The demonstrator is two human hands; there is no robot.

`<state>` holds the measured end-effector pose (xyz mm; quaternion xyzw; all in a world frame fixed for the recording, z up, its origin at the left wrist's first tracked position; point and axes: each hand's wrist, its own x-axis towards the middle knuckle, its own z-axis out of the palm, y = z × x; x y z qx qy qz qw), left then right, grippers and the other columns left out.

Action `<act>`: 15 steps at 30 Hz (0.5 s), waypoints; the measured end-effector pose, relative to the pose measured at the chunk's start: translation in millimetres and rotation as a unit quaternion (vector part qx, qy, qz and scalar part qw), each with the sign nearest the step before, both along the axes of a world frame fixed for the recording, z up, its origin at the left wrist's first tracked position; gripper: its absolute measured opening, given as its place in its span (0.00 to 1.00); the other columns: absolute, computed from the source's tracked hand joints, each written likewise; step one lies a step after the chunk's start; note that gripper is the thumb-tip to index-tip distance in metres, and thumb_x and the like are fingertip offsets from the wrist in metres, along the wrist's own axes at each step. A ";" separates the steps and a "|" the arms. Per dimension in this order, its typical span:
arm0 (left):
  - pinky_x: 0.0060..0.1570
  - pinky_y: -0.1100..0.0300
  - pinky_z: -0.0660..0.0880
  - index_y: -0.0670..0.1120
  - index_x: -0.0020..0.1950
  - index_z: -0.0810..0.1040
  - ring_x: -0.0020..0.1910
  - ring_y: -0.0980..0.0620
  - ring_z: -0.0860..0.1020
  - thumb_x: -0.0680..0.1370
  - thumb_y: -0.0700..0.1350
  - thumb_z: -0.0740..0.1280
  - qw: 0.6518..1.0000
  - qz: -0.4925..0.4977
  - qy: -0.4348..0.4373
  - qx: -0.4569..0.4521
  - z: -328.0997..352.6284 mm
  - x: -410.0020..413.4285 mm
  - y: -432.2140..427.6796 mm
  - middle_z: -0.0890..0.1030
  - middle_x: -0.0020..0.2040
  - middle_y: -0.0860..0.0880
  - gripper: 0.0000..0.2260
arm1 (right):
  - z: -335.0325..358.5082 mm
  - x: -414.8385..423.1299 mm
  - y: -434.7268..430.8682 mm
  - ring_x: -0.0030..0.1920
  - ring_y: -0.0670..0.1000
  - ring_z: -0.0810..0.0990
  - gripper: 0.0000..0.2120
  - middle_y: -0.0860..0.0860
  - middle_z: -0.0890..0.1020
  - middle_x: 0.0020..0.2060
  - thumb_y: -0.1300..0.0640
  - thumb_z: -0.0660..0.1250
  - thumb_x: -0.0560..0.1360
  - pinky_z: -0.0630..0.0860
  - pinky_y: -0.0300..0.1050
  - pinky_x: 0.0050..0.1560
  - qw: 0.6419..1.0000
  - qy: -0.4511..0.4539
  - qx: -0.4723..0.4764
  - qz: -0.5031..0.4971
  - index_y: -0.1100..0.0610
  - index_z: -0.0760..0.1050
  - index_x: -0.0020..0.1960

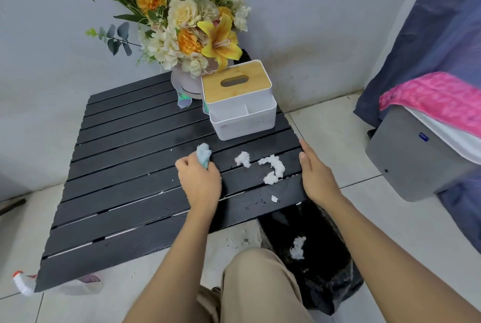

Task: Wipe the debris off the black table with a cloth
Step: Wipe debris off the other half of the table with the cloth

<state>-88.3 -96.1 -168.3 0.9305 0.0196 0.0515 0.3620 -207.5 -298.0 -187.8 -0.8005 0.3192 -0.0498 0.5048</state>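
Several white clumps of debris (273, 167) are left on the black table (135, 192), gathered near its right edge. The table, a slatted top with gaps between the boards, carries a tissue box (238, 100) and a vase of flowers (187, 36) at its far side, both well apart from the mess. A bin lined with a black bag (320, 257) is placed on the floor under the near right corner, and one white clump can be seen inside it already.

The left hand (200, 182) is clenched around a pale blue cloth (204, 156), which is pressed to the table just left of the clumps. The right hand (316, 174) is laid flat along the right edge with the fingers extended and nothing grasped, probably as a stop.

The stroke would best be made rightward and toward the near corner, so that the clumps are driven over the edge above the bin and not onto the tiles, where small crumbs (235, 240) are already scattered. The cloth should be kept flat and run along the slats, or bits may be pushed into the gaps. The smallest speck (274, 199), near the corner, should be taken in last.
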 end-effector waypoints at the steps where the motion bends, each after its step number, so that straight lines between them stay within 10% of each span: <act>1: 0.53 0.53 0.71 0.41 0.63 0.75 0.52 0.42 0.74 0.76 0.41 0.63 1.000 -0.015 -0.002 0.016 1.0 -0.1 -5.3 0.70 0.59 0.41 0.16 | 0.5 0.2 -0.2 0.65 0.56 0.74 0.21 0.52 0.74 0.68 0.44 0.46 0.84 0.67 0.46 0.59 1.000 0.000 0.003 0.004 0.37 0.54 0.77; 8: 0.44 0.58 0.70 0.46 0.54 0.78 0.44 0.51 0.74 0.76 0.44 0.65 0.972 -0.236 -0.017 -0.007 6.6 -26.1 -59.9 0.71 0.54 0.50 0.09 | -0.9 -0.1 -6.6 0.74 0.51 0.64 0.22 0.46 0.65 0.75 0.44 0.47 0.84 0.60 0.41 0.67 0.998 -0.013 0.055 0.018 0.37 0.53 0.77; 15: 0.42 0.66 0.67 0.47 0.53 0.79 0.43 0.58 0.72 0.75 0.41 0.65 0.965 -0.259 -0.025 -0.039 3.4 -60.9 -63.6 0.72 0.52 0.53 0.08 | -3.7 2.6 -7.1 0.75 0.50 0.62 0.22 0.46 0.63 0.76 0.46 0.47 0.84 0.57 0.37 0.65 0.998 -0.020 0.054 0.014 0.39 0.54 0.78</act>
